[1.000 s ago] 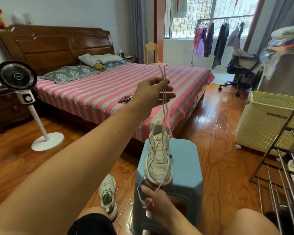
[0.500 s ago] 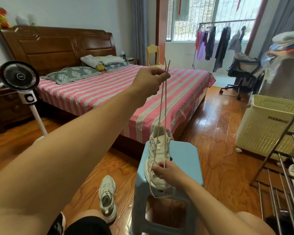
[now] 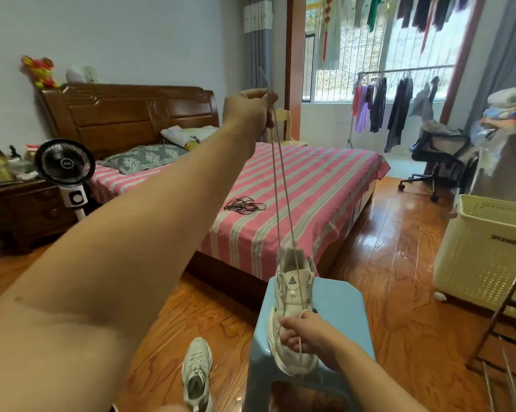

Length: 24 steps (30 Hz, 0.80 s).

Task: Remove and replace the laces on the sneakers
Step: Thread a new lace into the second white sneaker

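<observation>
A person lacing a cream sneaker on a blue stool draws both ends of its pale lace taut, the left hand pinching them high overhead while the right hand grips the toe and a lower strand. Evening the ends and tying off looks next. The second sneaker waits on the floor; black laces lie on the bed.

Cream sneaker on stool, beige lace taut upward; second sneaker, seemingly laced, on floor.
</observation>
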### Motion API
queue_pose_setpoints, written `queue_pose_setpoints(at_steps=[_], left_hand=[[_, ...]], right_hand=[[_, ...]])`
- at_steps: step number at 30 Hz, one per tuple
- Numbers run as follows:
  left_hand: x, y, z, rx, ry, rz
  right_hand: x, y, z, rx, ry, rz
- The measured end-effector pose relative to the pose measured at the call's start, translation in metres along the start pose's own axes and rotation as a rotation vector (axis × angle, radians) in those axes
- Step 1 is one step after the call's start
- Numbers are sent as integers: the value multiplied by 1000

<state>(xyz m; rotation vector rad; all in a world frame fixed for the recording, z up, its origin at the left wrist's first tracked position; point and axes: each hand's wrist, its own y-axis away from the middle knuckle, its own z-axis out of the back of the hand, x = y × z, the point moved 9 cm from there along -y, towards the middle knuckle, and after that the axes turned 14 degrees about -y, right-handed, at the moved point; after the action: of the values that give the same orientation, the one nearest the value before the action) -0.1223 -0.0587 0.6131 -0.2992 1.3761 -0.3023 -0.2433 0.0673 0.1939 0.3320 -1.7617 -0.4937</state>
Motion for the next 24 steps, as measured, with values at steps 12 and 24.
queue_pose_setpoints(at_steps=[12, 24], left_hand=[[-31, 30, -52, 291, 55, -109], [53, 68, -69, 456, 149, -1]], right_hand=[[40, 30, 26, -358, 589, 294], [103, -6, 0, 75, 401, 367]])
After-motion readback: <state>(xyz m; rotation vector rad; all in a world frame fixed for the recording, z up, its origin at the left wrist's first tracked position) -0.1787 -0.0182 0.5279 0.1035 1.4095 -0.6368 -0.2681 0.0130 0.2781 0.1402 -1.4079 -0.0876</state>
